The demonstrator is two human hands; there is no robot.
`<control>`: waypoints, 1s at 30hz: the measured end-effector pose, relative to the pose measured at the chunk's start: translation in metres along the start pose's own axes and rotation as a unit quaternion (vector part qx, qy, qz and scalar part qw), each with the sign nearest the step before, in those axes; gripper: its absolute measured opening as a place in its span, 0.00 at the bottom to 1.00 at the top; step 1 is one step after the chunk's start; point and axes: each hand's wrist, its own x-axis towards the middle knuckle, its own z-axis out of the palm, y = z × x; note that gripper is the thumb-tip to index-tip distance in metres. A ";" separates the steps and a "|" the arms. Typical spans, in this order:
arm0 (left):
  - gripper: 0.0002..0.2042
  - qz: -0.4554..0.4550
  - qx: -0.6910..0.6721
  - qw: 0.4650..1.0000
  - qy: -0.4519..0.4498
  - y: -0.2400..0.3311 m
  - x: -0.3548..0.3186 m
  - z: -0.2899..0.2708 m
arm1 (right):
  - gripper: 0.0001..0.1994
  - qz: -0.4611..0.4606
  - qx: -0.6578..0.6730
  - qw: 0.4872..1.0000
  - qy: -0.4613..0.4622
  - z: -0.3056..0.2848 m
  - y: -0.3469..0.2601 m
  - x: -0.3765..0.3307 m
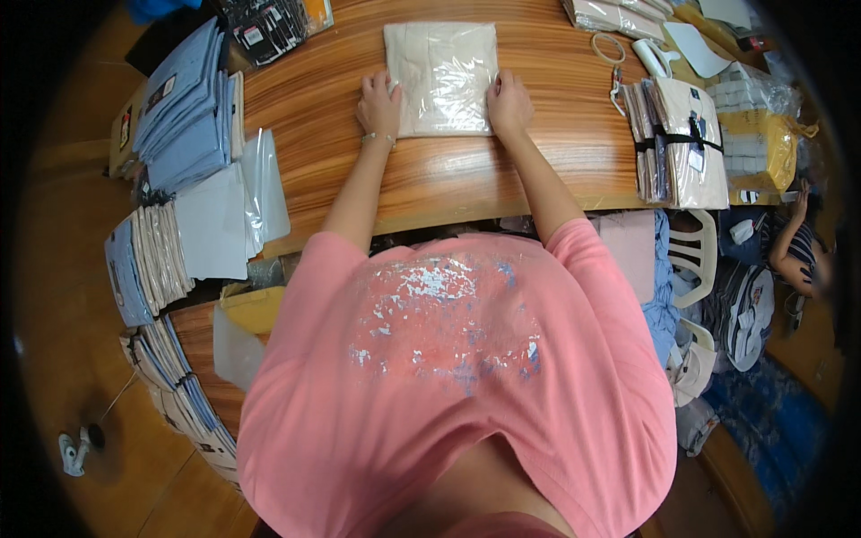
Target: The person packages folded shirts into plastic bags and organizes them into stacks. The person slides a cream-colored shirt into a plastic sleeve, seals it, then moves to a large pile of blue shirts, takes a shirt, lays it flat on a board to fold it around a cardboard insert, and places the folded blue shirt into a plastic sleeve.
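A folded cream cloth item in a clear, shiny plastic bag (441, 81) lies flat on the wood-grain table (314, 99) in front of me. My left hand (380, 109) is at the bag's left edge, its fingers curled and pinching the plastic. At the opposite edge my right hand (510, 104) is closed in the same way, thumb and fingers at the plastic. Whether the bag is one garment or something else inside cannot be made out.
Blue folded packs (186, 103) are piled at the left, near clear plastic sheets (265, 193). To the right lie strapped cream packs (691, 148), a tape roll (608, 48), a white tape dispenser (656, 59) and a yellow-and-clear bag (758, 134). Another person's arm (793, 226) shows at far right.
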 end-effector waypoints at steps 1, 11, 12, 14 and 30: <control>0.10 0.009 -0.006 1.000 0.010 -0.001 0.000 0.000 | 0.06 -0.039 -0.015 0.999 0.031 0.004 0.003 -0.002; 0.20 0.061 0.108 0.985 -0.123 -0.040 -0.025 -0.002 | 0.10 -0.060 -0.062 0.989 0.117 0.014 0.023 -0.022; 0.21 0.056 0.113 0.984 -0.124 -0.040 -0.026 -0.001 | 0.13 -0.050 -0.055 0.995 0.073 0.012 0.028 -0.021; 0.23 0.047 0.123 0.983 -0.127 -0.039 -0.026 0.002 | 0.16 -0.069 -0.107 0.990 0.063 0.013 0.035 -0.029; 0.25 -0.045 -0.118 0.983 -0.137 -0.029 -0.011 -0.019 | 0.22 0.023 0.048 0.998 -0.042 -0.011 0.038 -0.014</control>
